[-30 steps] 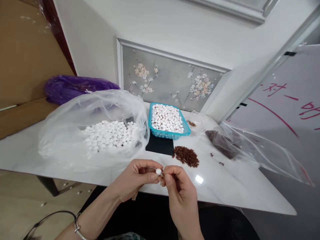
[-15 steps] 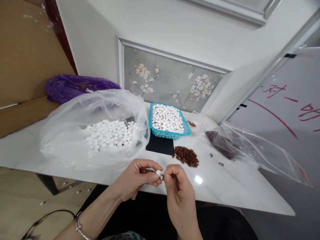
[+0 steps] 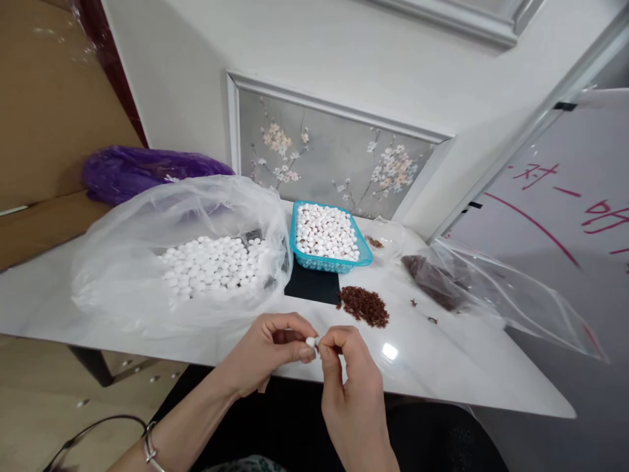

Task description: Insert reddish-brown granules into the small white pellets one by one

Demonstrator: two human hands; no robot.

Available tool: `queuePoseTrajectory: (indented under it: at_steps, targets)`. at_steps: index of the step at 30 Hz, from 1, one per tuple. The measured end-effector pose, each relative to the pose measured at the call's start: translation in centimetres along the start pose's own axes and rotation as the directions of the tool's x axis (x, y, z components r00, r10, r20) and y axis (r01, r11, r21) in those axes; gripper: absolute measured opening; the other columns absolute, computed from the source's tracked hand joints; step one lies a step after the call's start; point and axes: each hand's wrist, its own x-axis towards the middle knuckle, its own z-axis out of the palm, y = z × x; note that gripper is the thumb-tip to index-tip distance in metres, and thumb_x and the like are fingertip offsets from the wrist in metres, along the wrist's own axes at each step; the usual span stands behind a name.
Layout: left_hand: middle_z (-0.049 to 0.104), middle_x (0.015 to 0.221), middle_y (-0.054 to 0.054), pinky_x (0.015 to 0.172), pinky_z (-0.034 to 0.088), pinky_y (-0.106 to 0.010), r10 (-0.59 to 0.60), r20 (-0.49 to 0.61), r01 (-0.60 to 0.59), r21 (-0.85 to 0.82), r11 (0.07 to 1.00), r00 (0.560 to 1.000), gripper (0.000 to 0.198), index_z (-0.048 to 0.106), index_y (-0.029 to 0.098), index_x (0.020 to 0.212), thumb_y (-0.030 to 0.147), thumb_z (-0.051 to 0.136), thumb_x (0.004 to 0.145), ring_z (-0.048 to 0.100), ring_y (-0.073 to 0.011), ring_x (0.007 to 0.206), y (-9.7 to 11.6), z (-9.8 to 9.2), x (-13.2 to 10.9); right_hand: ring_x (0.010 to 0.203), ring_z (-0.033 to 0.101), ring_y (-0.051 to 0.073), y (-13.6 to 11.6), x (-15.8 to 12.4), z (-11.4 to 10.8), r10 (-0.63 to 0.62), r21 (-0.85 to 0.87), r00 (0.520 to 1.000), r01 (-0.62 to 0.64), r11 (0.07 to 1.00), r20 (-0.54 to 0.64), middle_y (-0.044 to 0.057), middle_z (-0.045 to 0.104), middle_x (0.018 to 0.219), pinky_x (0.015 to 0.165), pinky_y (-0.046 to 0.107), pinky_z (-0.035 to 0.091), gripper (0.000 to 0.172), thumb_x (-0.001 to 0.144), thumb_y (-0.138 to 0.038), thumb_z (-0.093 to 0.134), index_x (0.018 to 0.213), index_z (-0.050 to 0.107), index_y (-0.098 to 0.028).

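My left hand (image 3: 280,347) pinches a small white ball (image 3: 310,341) between thumb and fingertips, just above the table's front edge. My right hand (image 3: 351,380) is closed in a pinch right up against the ball, with a bit of a small brown piece showing at its fingertips; most of it is hidden. Beyond the hands lies a pile of reddish-brown pieces (image 3: 364,307). A blue plastic basket (image 3: 331,264) behind it is heaped with white balls, some with brown bits among them. To the left, a clear plastic bag (image 3: 118,262) lies open with many white balls (image 3: 211,265) inside.
On the white marbled table (image 3: 442,367) lie a dark flat sheet (image 3: 312,287), a zip bag of brown pieces (image 3: 435,282) and a few loose pieces. A purple bag (image 3: 147,170) sits at the back left. A whiteboard (image 3: 540,216) leans at right. White balls dot the floor.
The right fingertips have come closer against the white ball and now cover more of the brown piece. The whole view has shifted slightly; everything else stays in place.
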Motion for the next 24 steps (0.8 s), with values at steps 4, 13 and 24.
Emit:
queuePoseTrajectory:
  at_steps: [4, 13, 24]
  targets:
    - [0.062, 0.074, 0.000, 0.064, 0.044, -0.022, 0.042, -0.007, -0.042, 0.012, 0.999, 0.999, 0.009, 0.071, 0.017, 0.073, 0.014, 0.075, 0.065, 0.055, -0.0098, 0.067, -0.35, -0.15, 0.05, 0.069, 0.049, 0.012, -0.02, 0.05, 0.18, -0.031, -0.037, 0.999, 0.031, 0.999, -0.013, -0.001, 0.048, 0.076, 0.064, 0.022, 0.041, 0.015, 0.089, -0.010, 0.040, 0.080, 0.044, -0.021]
    - [0.062, 0.076, -0.001, 0.062, 0.045, -0.023, 0.038, -0.025, -0.038, 0.027, 0.999, 0.999, 0.010, 0.072, 0.017, 0.072, 0.015, 0.076, 0.063, 0.056, -0.0109, 0.067, -0.37, -0.08, -0.06, 0.065, 0.049, 0.013, 0.45, 0.07, 0.34, 0.032, -0.019, 0.999, -0.032, 0.999, 0.010, -0.001, 0.049, 0.073, 0.060, 0.023, 0.042, 0.014, 0.089, -0.015, 0.041, 0.077, 0.046, -0.021]
    - [0.062, 0.069, 0.000, 0.067, 0.046, -0.027, -0.028, -0.022, 0.028, -0.002, 1.000, 0.999, 0.016, 0.067, 0.015, 0.080, 0.016, 0.074, 0.065, 0.060, -0.0130, 0.065, 0.47, 0.51, -0.19, 0.066, 0.049, 0.012, 0.90, 0.53, -0.36, 0.213, 0.270, 0.959, -0.258, 0.927, 0.188, -0.001, 0.050, 0.074, 0.062, 0.023, 0.045, 0.012, 0.092, -0.028, 0.041, 0.092, 0.050, -0.020]
